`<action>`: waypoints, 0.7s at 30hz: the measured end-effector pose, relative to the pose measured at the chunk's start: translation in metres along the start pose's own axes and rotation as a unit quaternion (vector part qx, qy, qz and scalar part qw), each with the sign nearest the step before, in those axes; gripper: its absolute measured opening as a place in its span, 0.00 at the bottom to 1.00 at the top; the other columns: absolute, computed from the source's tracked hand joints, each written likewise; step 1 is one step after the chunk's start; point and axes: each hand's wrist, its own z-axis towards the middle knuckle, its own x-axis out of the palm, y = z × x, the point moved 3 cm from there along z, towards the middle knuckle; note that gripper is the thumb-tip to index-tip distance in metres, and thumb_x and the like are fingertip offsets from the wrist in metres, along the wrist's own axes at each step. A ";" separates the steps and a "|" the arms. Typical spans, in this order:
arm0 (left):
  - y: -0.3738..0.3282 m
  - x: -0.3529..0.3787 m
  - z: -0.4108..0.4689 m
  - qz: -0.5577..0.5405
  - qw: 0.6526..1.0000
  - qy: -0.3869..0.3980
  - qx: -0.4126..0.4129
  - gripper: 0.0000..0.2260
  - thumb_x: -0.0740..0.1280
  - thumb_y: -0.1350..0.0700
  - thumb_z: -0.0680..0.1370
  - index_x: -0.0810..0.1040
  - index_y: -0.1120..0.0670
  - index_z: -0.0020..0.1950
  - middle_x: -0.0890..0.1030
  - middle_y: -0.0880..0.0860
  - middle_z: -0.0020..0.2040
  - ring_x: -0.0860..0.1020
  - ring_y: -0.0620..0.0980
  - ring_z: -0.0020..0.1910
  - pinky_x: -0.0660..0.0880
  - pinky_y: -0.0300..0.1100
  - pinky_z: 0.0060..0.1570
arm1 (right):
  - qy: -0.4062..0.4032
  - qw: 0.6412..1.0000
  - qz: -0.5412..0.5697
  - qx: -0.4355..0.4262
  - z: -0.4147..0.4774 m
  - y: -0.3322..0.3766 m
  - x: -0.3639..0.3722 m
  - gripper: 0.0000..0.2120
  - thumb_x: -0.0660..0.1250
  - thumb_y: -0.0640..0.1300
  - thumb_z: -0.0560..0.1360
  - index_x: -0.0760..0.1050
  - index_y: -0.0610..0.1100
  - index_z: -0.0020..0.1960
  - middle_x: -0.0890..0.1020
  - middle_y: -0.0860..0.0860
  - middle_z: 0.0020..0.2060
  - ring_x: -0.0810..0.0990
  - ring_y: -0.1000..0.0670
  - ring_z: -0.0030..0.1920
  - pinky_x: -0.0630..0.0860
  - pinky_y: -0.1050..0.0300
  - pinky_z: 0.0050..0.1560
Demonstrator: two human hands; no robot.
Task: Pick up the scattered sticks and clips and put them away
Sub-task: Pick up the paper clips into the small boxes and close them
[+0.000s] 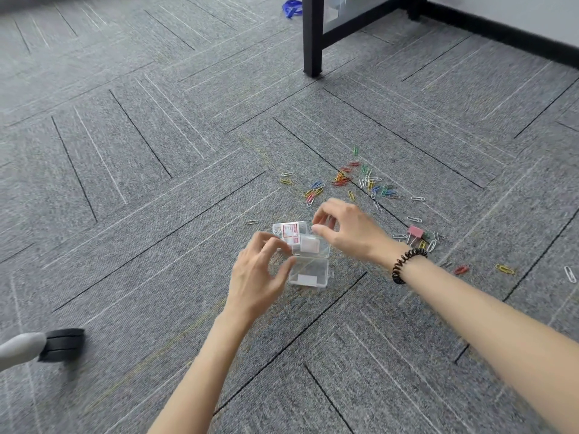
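Observation:
A small clear plastic box (308, 272) lies open on the grey carpet, its lid (310, 245) raised behind it. A second clear box with a red and white label (289, 230) sits just behind it. My left hand (260, 274) curls around the open box's left edge, thumb touching it. My right hand (344, 227) hovers above the lid with fingertips pinched; whether it holds a clip is unclear. Several coloured paper clips (344, 180) are scattered beyond the boxes. A pink binder clip (415, 233) and more clips (504, 269) lie to the right.
A black table leg (312, 36) stands on the carpet at the back. A blue item (292, 7) lies near it. A chair caster (62, 344) sits at the lower left. A dark baseboard (501, 32) runs along the far right wall.

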 end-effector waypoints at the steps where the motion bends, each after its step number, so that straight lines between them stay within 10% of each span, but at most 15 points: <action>1: 0.001 -0.002 0.005 0.007 1.000 -0.008 -0.003 0.11 0.65 0.44 0.76 0.76 0.49 0.52 0.73 0.46 0.56 0.74 0.42 0.50 0.73 0.42 0.51 | -0.007 0.999 -0.030 -0.016 0.004 0.002 -0.002 0.06 0.62 0.50 0.77 0.73 0.48 0.48 0.75 0.55 0.44 0.75 0.57 0.42 0.75 0.64 0.42; 12: 0.034 0.000 0.071 0.156 0.984 -0.051 -0.067 0.11 0.66 0.58 0.78 0.76 0.56 0.60 0.76 0.53 0.54 0.75 0.49 0.49 0.73 0.44 0.51 | -0.032 0.946 -0.294 -0.130 0.065 0.009 0.002 0.09 0.62 0.37 0.76 0.71 0.42 0.56 0.73 0.49 0.49 0.69 0.55 0.43 0.74 0.60 0.47; 21: 0.049 0.008 0.075 0.160 0.975 -0.052 -0.146 0.10 0.64 0.55 0.80 0.81 0.59 0.52 0.79 0.54 0.51 0.76 0.49 0.48 0.77 0.39 0.43 | 0.022 0.970 -0.237 -0.045 0.122 -0.010 0.027 0.29 0.60 0.31 0.76 0.58 0.43 0.74 0.63 0.47 0.73 0.64 0.50 0.71 0.61 0.54 0.70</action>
